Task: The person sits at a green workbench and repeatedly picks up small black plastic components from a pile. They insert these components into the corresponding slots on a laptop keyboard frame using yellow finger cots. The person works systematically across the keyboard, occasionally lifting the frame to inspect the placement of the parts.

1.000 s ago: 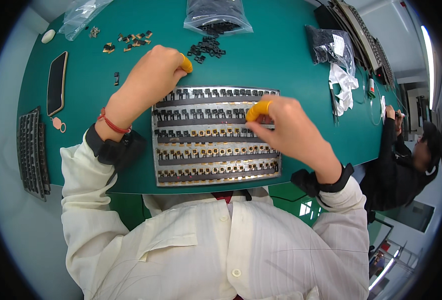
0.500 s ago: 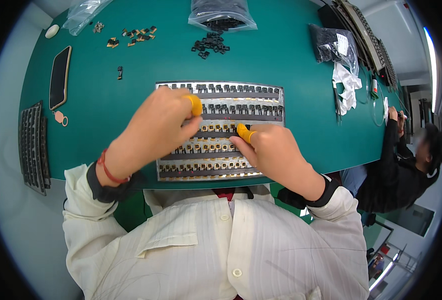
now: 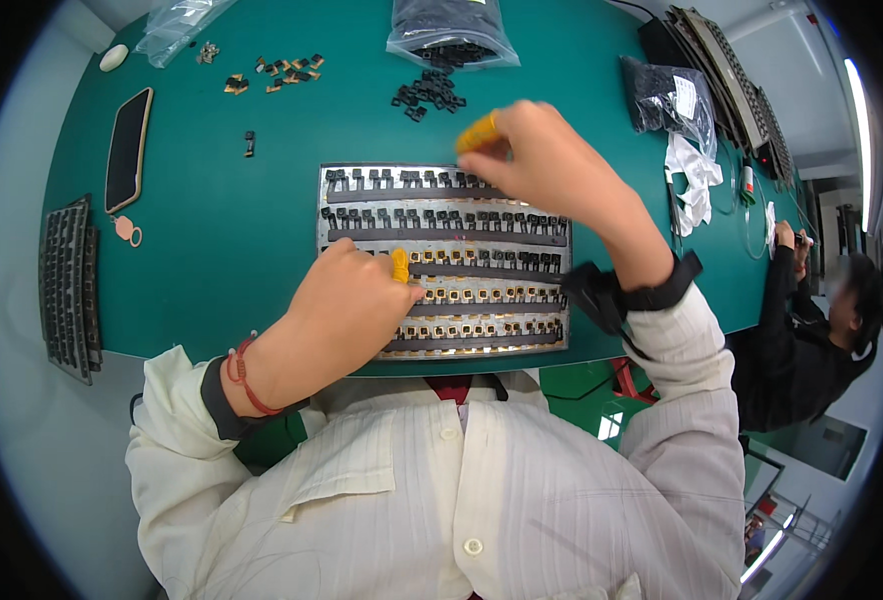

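On the table in front of me lies a metal tray with several rows of small parts between dark strips. The far rows carry small black pieces; the near rows show gold-coloured squares. My left hand, a yellow cover on one finger, rests over the tray's left middle, its fingers closed at the third row. Whatever lies between its fingertips is hidden. My right hand, also with a yellow finger cover, hovers over the far right of the tray, short of a heap of black pieces. Motion smears its fingertips.
A clear bag of black pieces lies behind the heap. Small black-and-gold parts and a phone are to the left. On the right are a dark filled bag, white cloth and stacked trays. A co-worker sits at right.
My right hand has lifted from the tray's third row and moved up and away toward the heap. My left hand has come down from the far rows to the third row.
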A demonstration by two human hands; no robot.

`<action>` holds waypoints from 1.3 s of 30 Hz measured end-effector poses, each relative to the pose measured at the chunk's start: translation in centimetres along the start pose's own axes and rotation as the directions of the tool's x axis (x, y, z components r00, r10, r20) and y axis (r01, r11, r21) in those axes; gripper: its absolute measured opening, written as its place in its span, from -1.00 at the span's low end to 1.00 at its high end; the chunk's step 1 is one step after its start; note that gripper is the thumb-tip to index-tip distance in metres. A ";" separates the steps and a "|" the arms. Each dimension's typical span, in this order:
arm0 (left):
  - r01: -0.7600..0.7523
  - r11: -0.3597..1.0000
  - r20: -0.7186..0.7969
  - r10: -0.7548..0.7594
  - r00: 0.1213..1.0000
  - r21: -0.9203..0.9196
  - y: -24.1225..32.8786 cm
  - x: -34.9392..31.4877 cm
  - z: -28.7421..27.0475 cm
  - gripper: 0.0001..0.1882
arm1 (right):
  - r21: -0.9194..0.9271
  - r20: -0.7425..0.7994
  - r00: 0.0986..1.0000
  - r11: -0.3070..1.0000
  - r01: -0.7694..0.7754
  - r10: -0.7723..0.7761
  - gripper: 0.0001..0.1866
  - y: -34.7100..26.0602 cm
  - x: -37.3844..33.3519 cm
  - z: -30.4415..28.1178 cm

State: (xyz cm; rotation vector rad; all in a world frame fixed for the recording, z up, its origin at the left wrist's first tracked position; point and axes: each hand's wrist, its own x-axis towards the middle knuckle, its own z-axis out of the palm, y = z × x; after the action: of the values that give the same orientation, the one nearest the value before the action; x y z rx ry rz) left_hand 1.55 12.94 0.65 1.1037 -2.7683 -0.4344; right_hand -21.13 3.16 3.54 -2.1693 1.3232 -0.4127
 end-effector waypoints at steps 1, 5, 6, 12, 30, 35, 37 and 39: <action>-0.011 1.000 0.023 0.011 1.000 -0.001 0.0 0.1 -0.2 -0.66 | 0.006 -0.012 1.000 1.000 -0.006 0.006 -0.78 0.5 1.3 0.3; 0.063 0.995 0.147 -0.051 0.988 -0.076 -0.2 1.2 -1.8 -0.62 | -0.049 -0.047 0.998 0.998 -0.048 0.046 -0.76 1.5 5.0 2.4; 0.064 0.988 0.148 -0.043 0.988 -0.140 -0.8 1.5 -2.3 -0.62 | -0.047 -0.071 0.996 0.997 -0.056 0.052 -0.76 1.4 5.4 2.9; 0.254 0.901 -0.037 -0.284 0.958 -0.353 -7.6 5.0 -4.3 -0.70 | -0.007 -0.094 0.994 0.998 0.062 -0.062 -0.84 1.6 5.9 3.6; 0.212 0.959 -0.186 -0.246 0.951 -0.189 -9.2 8.7 -1.8 -0.79 | -0.027 -0.075 0.996 0.998 0.056 -0.058 -0.83 1.4 5.2 3.6; 0.258 0.963 -0.236 -0.270 0.934 -0.079 -10.3 8.1 -1.6 -0.83 | 0.041 -0.070 0.994 0.996 0.085 -0.082 -0.85 1.5 5.2 3.8; 0.248 0.961 -0.277 -0.273 0.921 -0.123 -10.3 7.7 -1.6 -0.79 | 0.057 -0.054 0.997 0.997 0.057 -0.054 -0.86 1.2 5.0 3.6; 0.235 0.931 -0.229 -0.302 0.925 -0.279 -10.1 7.7 -1.6 -0.79 | 0.051 -0.024 1.000 0.999 0.001 0.000 -0.87 0.8 4.9 3.3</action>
State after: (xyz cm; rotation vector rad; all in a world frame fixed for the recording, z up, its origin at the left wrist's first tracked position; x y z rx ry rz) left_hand 2.94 0.27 -0.89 1.3712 -2.2648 -0.5926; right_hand -17.69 -0.47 0.24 -2.1286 1.3110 -0.4695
